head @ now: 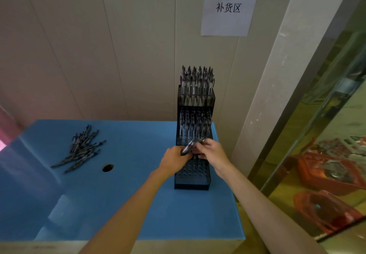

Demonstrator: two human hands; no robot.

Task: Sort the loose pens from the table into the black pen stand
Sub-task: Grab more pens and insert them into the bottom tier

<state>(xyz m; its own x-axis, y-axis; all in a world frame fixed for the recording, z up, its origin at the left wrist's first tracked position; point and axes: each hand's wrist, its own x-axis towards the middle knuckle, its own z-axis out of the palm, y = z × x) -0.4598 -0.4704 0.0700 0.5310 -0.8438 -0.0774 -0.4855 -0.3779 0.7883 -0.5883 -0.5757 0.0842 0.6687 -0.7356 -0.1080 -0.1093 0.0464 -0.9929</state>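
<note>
A tall black tiered pen stand [191,182] stands at the right of the blue table [126,204]. Its top and middle tiers are full of upright pens [196,83]; the bottom tier shows open holes. Just above that bottom tier my left hand [174,159] grips a small bundle of dark pens [189,145]. My right hand [212,150] meets it there, fingers pinched on the upper end of the bundle. A loose pile of pens [82,147] lies on the table at the far left.
A round hole [108,168] is cut in the table top left of the stand. The wall behind carries a white paper sign [227,14]. A glass partition [316,134] runs along the right, with red objects behind it.
</note>
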